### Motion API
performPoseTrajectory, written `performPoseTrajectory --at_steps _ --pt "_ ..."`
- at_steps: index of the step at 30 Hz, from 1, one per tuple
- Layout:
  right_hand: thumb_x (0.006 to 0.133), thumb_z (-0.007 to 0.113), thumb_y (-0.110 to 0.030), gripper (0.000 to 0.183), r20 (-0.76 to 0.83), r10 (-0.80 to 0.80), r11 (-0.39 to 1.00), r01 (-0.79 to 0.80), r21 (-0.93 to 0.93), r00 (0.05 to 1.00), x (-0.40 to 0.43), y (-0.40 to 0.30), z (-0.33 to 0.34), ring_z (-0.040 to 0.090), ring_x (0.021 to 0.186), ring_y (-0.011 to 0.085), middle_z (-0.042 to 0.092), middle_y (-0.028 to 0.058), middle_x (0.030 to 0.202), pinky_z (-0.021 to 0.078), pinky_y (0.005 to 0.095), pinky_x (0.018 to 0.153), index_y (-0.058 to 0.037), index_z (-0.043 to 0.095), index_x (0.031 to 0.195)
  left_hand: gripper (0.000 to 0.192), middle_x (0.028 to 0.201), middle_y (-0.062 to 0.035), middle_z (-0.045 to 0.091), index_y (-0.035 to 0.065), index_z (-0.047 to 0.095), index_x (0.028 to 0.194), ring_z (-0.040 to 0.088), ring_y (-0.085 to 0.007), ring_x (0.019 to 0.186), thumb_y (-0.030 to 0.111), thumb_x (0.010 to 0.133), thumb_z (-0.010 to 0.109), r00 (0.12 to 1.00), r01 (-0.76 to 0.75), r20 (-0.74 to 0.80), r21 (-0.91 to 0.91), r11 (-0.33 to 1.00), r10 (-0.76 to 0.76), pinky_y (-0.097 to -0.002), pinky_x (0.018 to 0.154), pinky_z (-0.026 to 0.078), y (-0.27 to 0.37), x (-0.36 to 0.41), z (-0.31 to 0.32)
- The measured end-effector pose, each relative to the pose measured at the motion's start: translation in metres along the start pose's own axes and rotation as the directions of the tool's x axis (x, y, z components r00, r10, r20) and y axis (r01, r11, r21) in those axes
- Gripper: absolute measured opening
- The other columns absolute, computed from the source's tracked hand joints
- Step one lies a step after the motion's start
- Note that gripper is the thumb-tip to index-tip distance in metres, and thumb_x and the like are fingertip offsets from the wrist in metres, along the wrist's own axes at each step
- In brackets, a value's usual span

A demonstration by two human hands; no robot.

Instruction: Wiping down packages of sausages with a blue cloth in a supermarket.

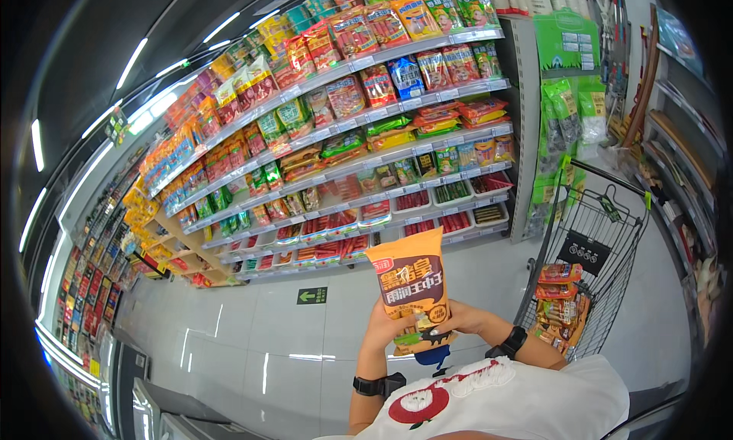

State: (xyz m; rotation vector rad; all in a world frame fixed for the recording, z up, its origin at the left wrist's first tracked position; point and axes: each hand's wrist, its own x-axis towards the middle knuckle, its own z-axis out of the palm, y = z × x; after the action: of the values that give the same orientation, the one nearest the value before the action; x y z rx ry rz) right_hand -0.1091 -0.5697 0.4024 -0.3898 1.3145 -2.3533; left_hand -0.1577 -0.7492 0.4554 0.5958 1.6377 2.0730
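An orange and brown plastic snack packet (412, 285) with printed writing is held upright in front of my body. My left hand (382, 325) grips its lower left edge, thumb across the front. On the opposite lower edge, my right hand (465, 318) holds it the same way. The fingers behind the packet are hidden. Through a clear window low on the packet, part of the contents shows. Each wrist wears a black strap. To the right stands a wire shopping cart (621, 228) with several snack packets (564, 311) inside.
A long shelf unit (412, 182) of packaged snacks rises ahead, with trays of sausages (452, 221) on its lower tiers. Grey floor tiles (229, 337) bear a green exit sign (312, 295). More shelving (681, 136) lines the right side. Glass-fronted metal cases (166, 411) are at lower left.
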Motion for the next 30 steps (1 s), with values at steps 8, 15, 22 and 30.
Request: performPoseTrajectory --at_steps 8,15,22,30 --pt "0.067 0.064 -0.001 0.062 -0.155 0.025 0.976 0.01 0.22 0.988 -0.003 0.015 0.005 0.051 0.102 0.0179 0.049 0.0095 0.114 0.042 0.0299 0.088 -0.0016 0.035 0.121 0.049 0.103 -0.0092 0.054 -0.0007 0.04 0.11 0.054 -0.0156 0.092 -0.004 0.066 0.062 0.999 0.049 -0.005 0.124 0.991 -0.048 -0.0288 0.079 0.046 -0.008 0.009 -0.002" --pt "0.068 0.059 0.003 0.059 -0.317 0.004 0.966 0.078 0.245 0.948 0.001 0.019 0.01 0.053 0.099 0.0195 0.05 0.0102 0.111 0.0448 0.0319 0.086 -0.0022 0.033 0.121 0.048 0.105 -0.0175 0.054 0.0003 0.045 0.109 0.055 -0.0214 0.094 0.015 0.069 0.067 0.914 -0.087 -0.051 0.944 0.317 0.402 -0.0329 0.079 0.044 -0.005 -0.004 -0.009" --pt "0.065 0.068 -0.011 0.056 -0.519 -0.417 0.859 0.136 -0.494 0.747 0.018 0.016 0.03 0.058 0.089 0.0187 0.058 0.0098 0.099 0.0471 0.0288 0.074 -0.0025 0.042 0.114 0.081 0.114 -0.0223 0.045 0.0043 0.017 0.131 0.044 -0.0306 0.108 0.018 0.069 0.067 0.943 -0.006 -0.267 0.583 0.812 0.198 -0.0392 0.089 0.036 -0.011 -0.017 -0.016" --pt "0.06 0.068 -0.027 0.069 -0.257 -0.612 0.275 -0.103 -0.956 0.748 0.036 -0.001 0.095 0.057 0.08 0.0318 0.055 0.0133 0.095 0.0475 0.0366 0.067 -0.0111 0.039 0.121 0.097 0.125 -0.0137 0.029 0.0094 -0.008 0.134 0.036 -0.0252 0.113 0.01 0.068 0.064 0.901 -0.322 -0.172 0.352 0.879 0.399 -0.0362 0.092 0.034 -0.049 -0.019 -0.029"
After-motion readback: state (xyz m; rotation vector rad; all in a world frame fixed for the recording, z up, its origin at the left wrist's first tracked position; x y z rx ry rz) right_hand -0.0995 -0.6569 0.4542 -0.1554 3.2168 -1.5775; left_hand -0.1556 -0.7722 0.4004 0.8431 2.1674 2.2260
